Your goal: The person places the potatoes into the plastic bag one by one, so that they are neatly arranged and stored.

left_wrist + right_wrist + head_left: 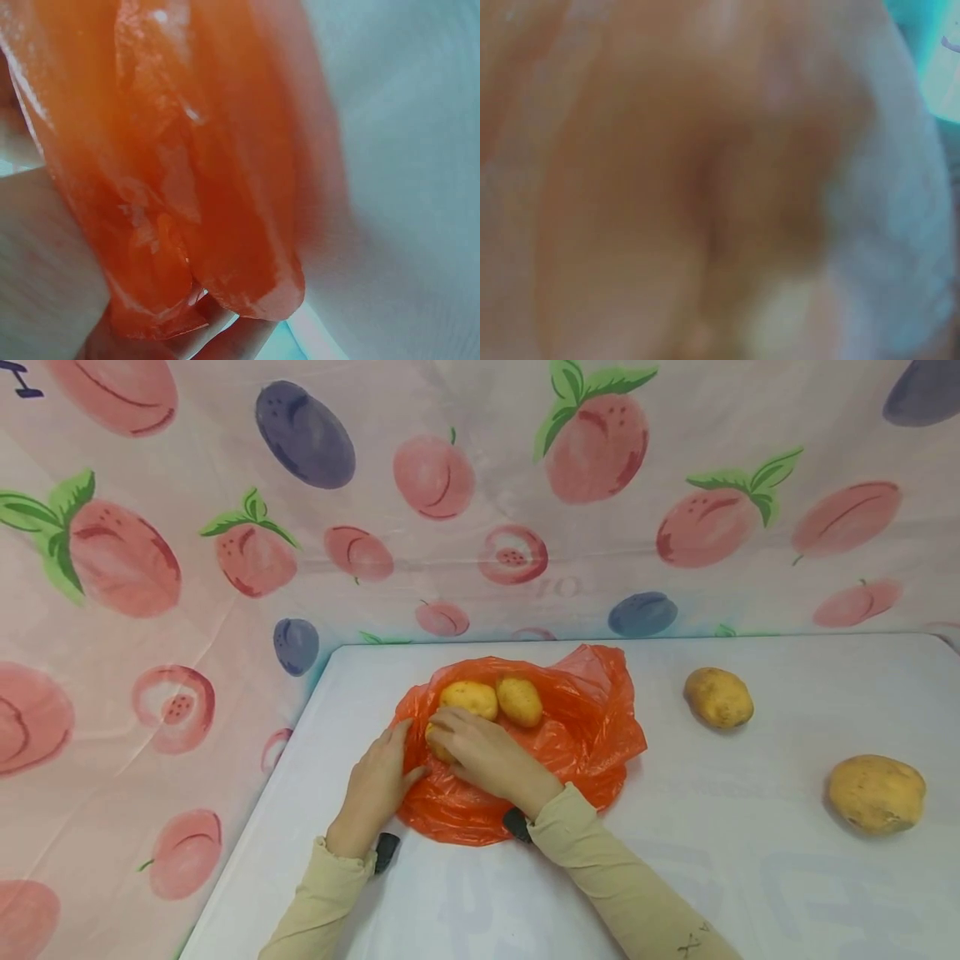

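A thin orange plastic bag (517, 818) lies spread with its mouth open on the white table. Inside it, near the back, are two potatoes, one yellow potato (471, 697) and a second potato (520, 702) to its right. My right hand (487, 756) reaches into the bag and grips another potato (435, 745), mostly hidden under the fingers. At the bag's left edge, my left hand (378, 781) holds the plastic between thumb and fingers. In the left wrist view, the orange plastic (217, 187) covers part of that hand. The right wrist view is badly blurred.
Two loose potatoes lie on the table (720, 877) to the right of the bag: a smaller potato (718, 697) farther back and a larger potato (877, 794) nearer the front. A fruit-printed cloth (510, 485) hangs behind and along the left side.
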A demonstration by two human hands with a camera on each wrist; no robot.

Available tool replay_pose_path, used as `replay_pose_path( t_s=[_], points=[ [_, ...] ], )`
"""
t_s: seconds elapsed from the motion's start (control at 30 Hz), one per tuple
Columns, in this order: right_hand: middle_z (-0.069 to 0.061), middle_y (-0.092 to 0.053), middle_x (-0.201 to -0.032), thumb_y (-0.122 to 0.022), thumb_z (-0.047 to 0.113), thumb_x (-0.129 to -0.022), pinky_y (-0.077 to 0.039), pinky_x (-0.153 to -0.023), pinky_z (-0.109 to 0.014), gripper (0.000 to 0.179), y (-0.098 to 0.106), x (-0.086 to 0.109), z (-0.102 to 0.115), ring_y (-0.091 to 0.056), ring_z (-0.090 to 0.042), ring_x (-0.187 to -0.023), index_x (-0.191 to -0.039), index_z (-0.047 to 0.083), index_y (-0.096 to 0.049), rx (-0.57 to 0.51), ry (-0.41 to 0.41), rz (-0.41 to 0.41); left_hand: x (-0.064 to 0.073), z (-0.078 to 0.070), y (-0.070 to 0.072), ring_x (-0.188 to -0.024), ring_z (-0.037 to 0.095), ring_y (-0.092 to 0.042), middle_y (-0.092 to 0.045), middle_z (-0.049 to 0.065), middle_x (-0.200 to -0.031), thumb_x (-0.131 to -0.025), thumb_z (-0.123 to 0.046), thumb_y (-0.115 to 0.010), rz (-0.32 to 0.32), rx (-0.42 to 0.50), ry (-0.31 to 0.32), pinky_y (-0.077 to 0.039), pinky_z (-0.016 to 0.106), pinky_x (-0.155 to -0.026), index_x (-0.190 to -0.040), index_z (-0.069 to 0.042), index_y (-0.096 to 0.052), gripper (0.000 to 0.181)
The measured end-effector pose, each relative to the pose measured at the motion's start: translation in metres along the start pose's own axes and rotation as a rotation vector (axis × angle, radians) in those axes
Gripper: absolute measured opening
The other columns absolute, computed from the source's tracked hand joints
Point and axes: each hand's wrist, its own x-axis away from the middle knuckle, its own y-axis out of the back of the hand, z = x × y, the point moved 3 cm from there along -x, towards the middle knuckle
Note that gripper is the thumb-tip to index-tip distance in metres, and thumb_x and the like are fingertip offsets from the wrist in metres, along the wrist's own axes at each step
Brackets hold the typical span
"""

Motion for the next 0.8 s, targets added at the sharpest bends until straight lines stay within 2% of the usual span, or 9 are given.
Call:
replay_pose_path(
  t_s=[0.17,0.27,0.47,0.8],
  points=[
    [-0.009,-0.056,-0.142,-0.076,0.014,-0.088,-0.037,-0.116,-0.035,0.040,0.003,0.005,0.000,-0.044,-0.024,-0.139,-0.126,0.009,-0.066,0.009,-0.012,0.034,0.001,-0.002,-0.001,-0.112,0.034,-0.061,-0.059,0.019,-0.129,-0.082,-0.016,-0.082,-0.004,0.000,-0.008,-0.055,0.050,-0.094,-0.143,0.000,-0.044,0.074],
    [-0.008,-0.056,-0.141,-0.076,0.015,-0.088,-0.038,-0.115,-0.035,0.042,0.007,0.008,-0.001,-0.045,-0.023,-0.138,-0.129,0.010,-0.065,0.010,-0.012,0.027,0.001,-0.002,-0.001,-0.111,0.034,-0.061,-0.060,0.019,-0.129,-0.082,-0.017,-0.082,-0.006,0.001,-0.015,-0.055,0.050,-0.094,-0.143,0.000,-0.044,0.074],
    [-0.006,-0.058,-0.138,-0.075,0.020,-0.090,-0.043,-0.112,-0.034,0.040,0.018,0.019,-0.004,-0.049,-0.022,-0.133,-0.128,0.010,-0.065,0.022,-0.013,-0.011,0.001,-0.002,0.000,-0.116,0.035,-0.060,-0.058,0.020,-0.133,-0.083,-0.017,-0.081,0.008,0.017,-0.011,-0.053,0.051,-0.096,-0.144,0.001,-0.043,0.074],
    [-0.006,-0.056,-0.137,-0.077,0.020,-0.088,-0.047,-0.108,-0.034,0.047,0.027,0.041,-0.013,-0.052,-0.022,-0.129,-0.131,0.010,-0.062,0.043,-0.078,0.013,0.000,0.000,0.000,-0.122,0.037,-0.055,-0.054,0.020,-0.139,-0.084,-0.018,-0.080,0.047,0.035,0.011,-0.050,0.054,-0.100,-0.146,0.000,-0.039,0.076]
  ],
)
